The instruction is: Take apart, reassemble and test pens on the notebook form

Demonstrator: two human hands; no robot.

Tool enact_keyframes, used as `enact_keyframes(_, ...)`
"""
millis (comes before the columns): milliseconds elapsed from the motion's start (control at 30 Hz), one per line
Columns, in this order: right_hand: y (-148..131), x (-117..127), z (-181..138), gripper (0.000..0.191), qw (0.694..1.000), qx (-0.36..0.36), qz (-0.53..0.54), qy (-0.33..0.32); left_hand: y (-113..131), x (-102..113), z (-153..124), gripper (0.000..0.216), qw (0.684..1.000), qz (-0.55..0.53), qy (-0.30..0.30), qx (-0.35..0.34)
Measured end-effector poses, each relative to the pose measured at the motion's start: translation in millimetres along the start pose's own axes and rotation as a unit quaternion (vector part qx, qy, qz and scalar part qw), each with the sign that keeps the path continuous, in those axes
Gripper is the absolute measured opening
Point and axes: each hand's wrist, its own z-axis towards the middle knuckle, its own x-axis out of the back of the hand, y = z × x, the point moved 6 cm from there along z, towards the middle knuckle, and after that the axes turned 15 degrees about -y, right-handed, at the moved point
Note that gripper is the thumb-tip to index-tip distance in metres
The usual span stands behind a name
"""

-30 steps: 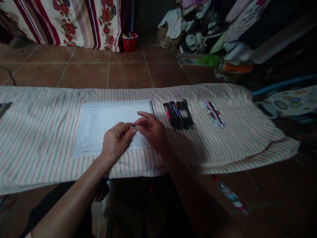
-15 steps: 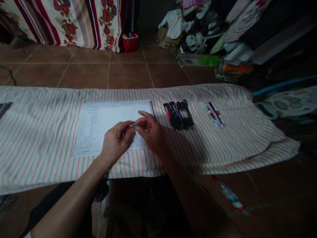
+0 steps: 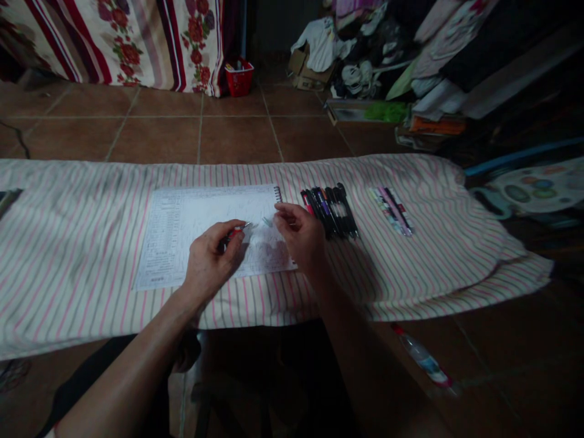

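My left hand [image 3: 212, 249] is closed round a red pen [image 3: 236, 232], whose thin silvery tip points right. Most of the barrel is hidden by the fingers. To the right, my right hand [image 3: 301, 234] pinches a small pale, shiny pen part [image 3: 266, 221]; its exact kind is too small to tell. A gap lies between the two pieces. Both hands are above a spiral notebook [image 3: 201, 213] with a sheet covered in fine print and marks. Just beyond my right hand lies a row of several dark pens [image 3: 335, 213] on the striped cloth [image 3: 433, 267].
Farther right on the cloth is a small group of pink and patterned pens [image 3: 393, 212]. A plastic bottle [image 3: 422, 358] lies on the tiled floor. A red basket [image 3: 239, 78] stands beside the flowered curtain [image 3: 155, 42]; clothes and a cardboard box [image 3: 310, 70] are piled behind.
My right hand has pulled away to the right from the pen, holding the small pale part. The pen's silvery tip now shows. My left hand has hardly moved.
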Motion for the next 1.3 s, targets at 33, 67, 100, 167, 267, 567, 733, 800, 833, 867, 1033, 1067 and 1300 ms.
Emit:
enact_keyframes(33,1.7,3.2,0.8,0.022,1.0,-0.002,-0.02,0.0,0.2,0.1,0.0,0.021,1.0,-0.001,-0.001,-0.001)
enact_keyframes(67,3.0,5.4,1.3,0.021,0.999,-0.002,-0.038,-0.002,0.5,0.4,-0.1,0.021,1.0,-0.002,0.0,-0.002)
enact_keyframes(100,3.7,6.7,1.6,0.021,0.998,0.0,-0.058,-0.006,0.8,0.8,-0.2,0.021,1.0,-0.003,0.001,-0.002)
enact_keyframes(167,4.3,6.2,2.2,0.02,0.995,0.003,-0.1,-0.018,1.1,1.6,-0.4,0.021,1.0,-0.006,0.005,0.0)
enact_keyframes(267,4.4,-0.4,3.4,0.019,0.985,0.007,-0.167,-0.04,1.5,2.7,-0.4,0.022,1.0,-0.008,0.009,0.007)
enact_keyframes(567,-1.6,-21.4,5.0,0.018,0.947,0.04,-0.312,-0.069,1.7,0.5,0.3,0.021,1.0,-0.006,0.002,0.009)
enact_keyframes(733,-1.7,-22.7,4.9,0.015,0.948,0.028,-0.306,-0.082,1.6,-0.6,0.1,0.022,1.0,-0.011,-0.001,0.011)
enact_keyframes(800,-3.0,-19.1,4.9,0.015,0.963,0.028,-0.259,-0.067,2.4,0.0,0.3,0.021,1.0,-0.012,0.0,0.009)
enact_keyframes(833,-3.8,-16.9,4.8,0.015,0.973,0.03,-0.221,-0.059,2.7,0.3,0.4,0.021,1.0,-0.012,0.0,0.008)
enact_keyframes(867,-4.2,-14.8,4.8,0.014,0.983,0.031,-0.172,-0.054,2.9,0.3,0.6,0.021,1.0,-0.012,-0.001,0.008)
enact_keyframes(1033,-0.9,-11.3,4.2,0.021,0.992,-0.023,0.105,-0.068,3.0,-0.8,1.4,0.022,1.0,-0.017,-0.007,0.009)
enact_keyframes(1067,-0.5,-11.4,3.6,0.023,0.986,-0.037,0.141,-0.074,3.1,-1.0,1.4,0.022,1.0,-0.016,-0.007,0.009)
enact_keyframes(1300,2.4,-11.3,-0.5,0.026,0.949,-0.097,0.283,-0.1,5.2,-3.1,1.2,0.022,1.0,-0.005,-0.01,0.003)
